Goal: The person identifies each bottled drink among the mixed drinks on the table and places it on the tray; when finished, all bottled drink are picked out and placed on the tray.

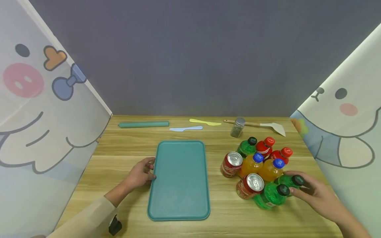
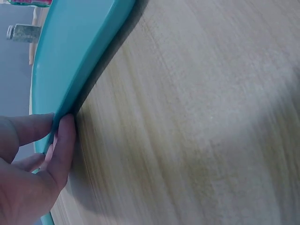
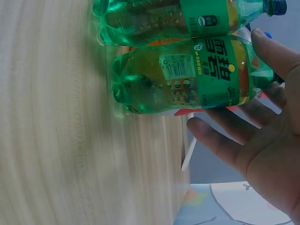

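Note:
A teal tray (image 1: pixel 178 180) lies flat on the wooden table (image 1: pixel 125 145). My left hand (image 1: pixel 142 174) is at the tray's left edge; the left wrist view shows the fingers (image 2: pixel 63 140) pinching the tray (image 2: pixel 75 51) by its rim. At the front right, two green bottles with black caps stand side by side. My right hand (image 1: pixel 312 195) reaches round the nearer one (image 1: pixel 287 181). In the right wrist view my thumb rests on this green bottle (image 3: pixel 197 79), and the fingers (image 3: pixel 220 138) lie loosely along its far side. The second green bottle (image 1: pixel 269 195) (image 3: pixel 173 18) touches it.
More drinks cluster right of the tray: two red cans (image 1: pixel 231 163) (image 1: pixel 250 185), two orange bottles (image 1: pixel 253 163), two red bottles (image 1: pixel 265 145) and a third green one (image 1: pixel 247 147). A spice jar (image 1: pixel 237 127), spatula (image 1: pixel 268 125), two plastic knives (image 1: pixel 205 122) and a green roll (image 1: pixel 143 124) line the back edge.

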Motion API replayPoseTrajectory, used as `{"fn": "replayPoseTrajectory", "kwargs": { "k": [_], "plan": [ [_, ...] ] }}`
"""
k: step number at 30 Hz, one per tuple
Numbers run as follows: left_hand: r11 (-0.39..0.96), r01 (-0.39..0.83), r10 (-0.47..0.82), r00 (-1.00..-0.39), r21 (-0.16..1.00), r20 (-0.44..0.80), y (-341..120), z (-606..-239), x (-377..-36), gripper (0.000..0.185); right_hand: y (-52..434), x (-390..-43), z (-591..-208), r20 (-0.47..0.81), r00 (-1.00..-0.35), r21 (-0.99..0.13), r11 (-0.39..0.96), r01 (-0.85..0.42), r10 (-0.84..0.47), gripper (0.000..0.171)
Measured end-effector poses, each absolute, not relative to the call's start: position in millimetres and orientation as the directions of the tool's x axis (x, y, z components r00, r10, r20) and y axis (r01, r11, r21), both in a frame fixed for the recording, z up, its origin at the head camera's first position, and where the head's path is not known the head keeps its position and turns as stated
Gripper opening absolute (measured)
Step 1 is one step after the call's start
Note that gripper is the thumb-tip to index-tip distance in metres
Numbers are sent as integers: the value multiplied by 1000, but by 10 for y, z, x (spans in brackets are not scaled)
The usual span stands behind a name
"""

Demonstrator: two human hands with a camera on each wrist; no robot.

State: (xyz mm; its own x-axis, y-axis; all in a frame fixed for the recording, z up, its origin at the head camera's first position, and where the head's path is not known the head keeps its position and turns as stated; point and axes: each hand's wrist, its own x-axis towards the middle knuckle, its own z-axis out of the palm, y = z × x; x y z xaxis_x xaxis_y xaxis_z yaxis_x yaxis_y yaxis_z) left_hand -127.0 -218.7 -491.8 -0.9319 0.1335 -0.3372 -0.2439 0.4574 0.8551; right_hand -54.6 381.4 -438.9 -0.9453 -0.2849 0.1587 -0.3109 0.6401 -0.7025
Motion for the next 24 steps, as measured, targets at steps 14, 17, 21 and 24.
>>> {"fn": "replayPoseTrajectory", "kwargs": {
  "k": [14,17,21,24],
  "plan": [
    [438,-250,133,-932,864,-337,-2169,-4932,-1275,74,3829,-550,-4441,266,-930,-734,572,-365,-253,53],
    [435,-252,132,-932,864,-338,-2169,-4938,-1267,74,3814,-536,-4424,273,-931,-730,578,-365,-243,52],
    [451,-246,125,-934,858,-334,-2170,-4938,-1262,72,3804,-533,-4351,293,-929,-725,580,-371,-227,52],
    [465,-243,118,-936,852,-331,-2168,-4932,-1257,72,3790,-523,-4233,301,-933,-696,623,-356,-197,52]
  ]
}}
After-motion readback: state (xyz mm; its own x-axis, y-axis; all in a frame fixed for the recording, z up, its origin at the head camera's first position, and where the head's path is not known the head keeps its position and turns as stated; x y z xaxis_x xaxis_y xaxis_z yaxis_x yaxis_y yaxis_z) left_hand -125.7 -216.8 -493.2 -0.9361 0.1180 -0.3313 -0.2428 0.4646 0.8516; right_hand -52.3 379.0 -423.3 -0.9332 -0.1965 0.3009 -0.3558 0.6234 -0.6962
